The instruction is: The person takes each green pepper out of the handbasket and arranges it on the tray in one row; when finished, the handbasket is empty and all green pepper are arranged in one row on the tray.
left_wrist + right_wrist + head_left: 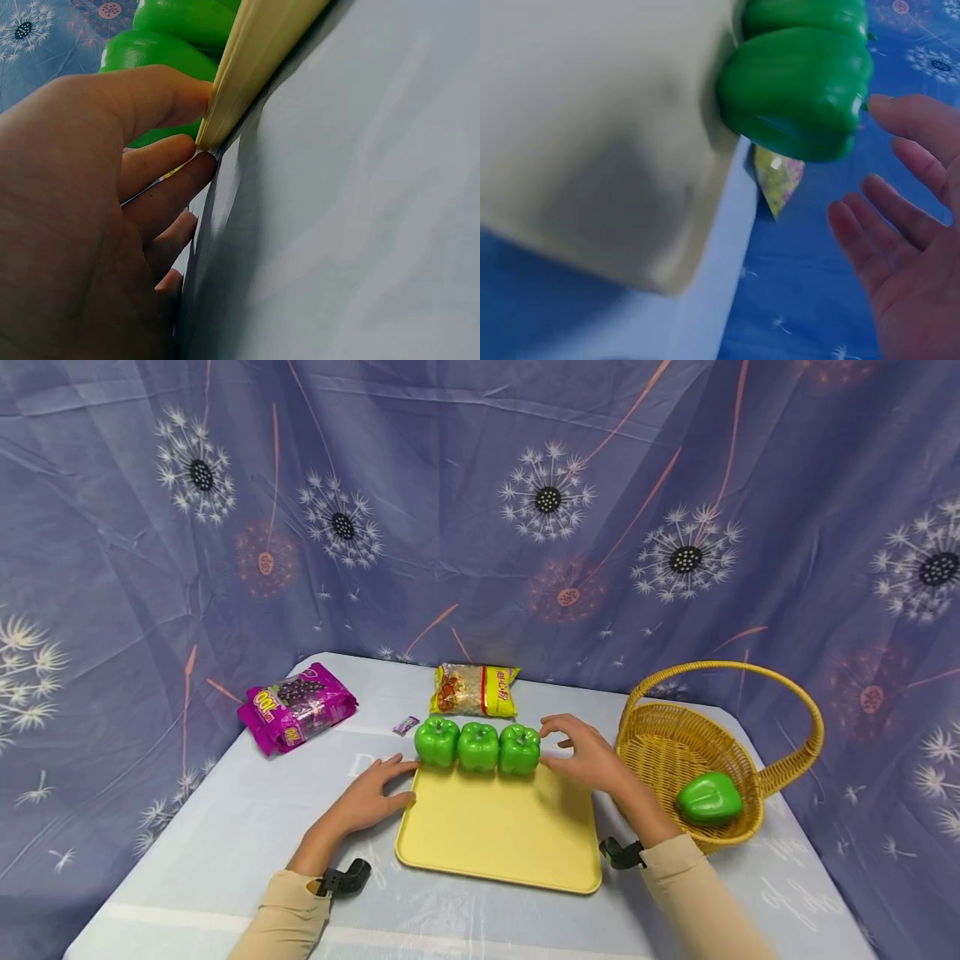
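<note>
Three green bell peppers (pixel 477 747) stand in a row along the far end of a yellow tray (pixel 498 835), stems up. At the tray's left edge rests my left hand (pixel 375 797), its thumb and fingertips touching the rim; the left wrist view shows the fingers extended beside the tray wall (pixel 251 64). My right hand (pixel 581 756) hovers over the tray's far right corner, fingers spread and slightly bent. Its fingertips come close to the rightmost bell pepper (pixel 799 94), and nothing is in its palm.
To the right stands a yellow wicker basket (pixel 648 760) with a tall handle and one green bell pepper (pixel 709 798) inside. A yellow food packet (pixel 472 690) lies behind the tray. Farther left are a purple bag (pixel 300 706) and a small purple wrapper (pixel 406 725).
</note>
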A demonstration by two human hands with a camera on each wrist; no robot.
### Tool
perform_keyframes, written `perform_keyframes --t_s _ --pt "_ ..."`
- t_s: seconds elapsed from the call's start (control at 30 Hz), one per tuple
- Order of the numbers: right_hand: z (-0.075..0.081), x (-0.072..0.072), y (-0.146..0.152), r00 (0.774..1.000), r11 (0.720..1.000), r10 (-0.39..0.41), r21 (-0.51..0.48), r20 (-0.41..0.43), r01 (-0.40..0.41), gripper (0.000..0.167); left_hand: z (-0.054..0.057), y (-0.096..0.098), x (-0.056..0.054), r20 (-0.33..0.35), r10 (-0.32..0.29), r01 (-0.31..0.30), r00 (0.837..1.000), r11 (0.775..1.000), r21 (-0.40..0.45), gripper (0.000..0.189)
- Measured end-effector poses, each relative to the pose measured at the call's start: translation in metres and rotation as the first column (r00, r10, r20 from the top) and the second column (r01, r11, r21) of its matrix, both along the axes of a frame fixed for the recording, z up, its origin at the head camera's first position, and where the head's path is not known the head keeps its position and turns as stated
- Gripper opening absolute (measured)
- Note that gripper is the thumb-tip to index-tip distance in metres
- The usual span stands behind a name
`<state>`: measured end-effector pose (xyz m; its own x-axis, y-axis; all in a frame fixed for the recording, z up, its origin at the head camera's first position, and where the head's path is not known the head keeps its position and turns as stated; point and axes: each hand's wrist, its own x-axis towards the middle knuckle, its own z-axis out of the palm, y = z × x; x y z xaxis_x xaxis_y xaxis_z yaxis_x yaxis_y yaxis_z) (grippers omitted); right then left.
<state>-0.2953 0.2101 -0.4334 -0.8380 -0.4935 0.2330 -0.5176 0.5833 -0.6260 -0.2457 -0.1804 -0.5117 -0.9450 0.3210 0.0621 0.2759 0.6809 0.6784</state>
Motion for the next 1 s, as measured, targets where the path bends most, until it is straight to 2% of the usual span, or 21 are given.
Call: perform_keyframes --t_s 0.17,0.33,0.77,1.0 --pt "0.012 0.004 0.013 0.998 1.000 0.014 0.017 -0.059 -0.013 0.029 0.000 0.000 0.000 0.001 0.004 -0.004 1.000 1.000 0.005 0.055" --pt "0.022 0.009 0.029 0.997 1.000 0.017 0.026 -0.077 -0.015 0.031 -0.001 0.000 0.000 0.000 0.004 -0.004 1.000 1.000 0.003 0.055" --pt "0.039 0.022 0.078 0.997 0.994 -0.063 0.085 -0.039 0.067 0.035 0.000 0.000 0.001 -0.004 0.003 -0.003 1.000 1.000 0.007 0.055" --pt "0.044 0.024 0.108 0.994 0.988 -0.109 0.111 -0.012 0.110 0.029 0.000 0.000 0.001 -0.004 -0.003 0.003 1.000 1.000 0.006 0.055"
